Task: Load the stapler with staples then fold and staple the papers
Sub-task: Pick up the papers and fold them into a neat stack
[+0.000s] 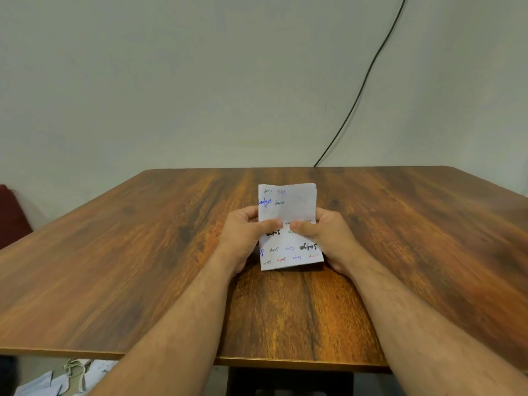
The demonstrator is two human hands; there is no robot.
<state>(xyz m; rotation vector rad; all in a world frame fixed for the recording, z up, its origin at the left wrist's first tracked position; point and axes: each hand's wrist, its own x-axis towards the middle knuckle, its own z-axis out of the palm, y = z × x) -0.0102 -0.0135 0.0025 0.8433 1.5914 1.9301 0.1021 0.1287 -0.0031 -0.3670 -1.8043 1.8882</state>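
Folded papers (288, 224) held in both hands above a wooden table (143, 267).
The stack is gripped at its left edge by the left hand (245, 235) and at its right edge by the right hand (325, 235), thumbs pressed on the scribbled top sheet.

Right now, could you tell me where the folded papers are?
In the head view, the folded papers are at the table's centre, gripped between the left hand and right hand, thumbs pressing on top.
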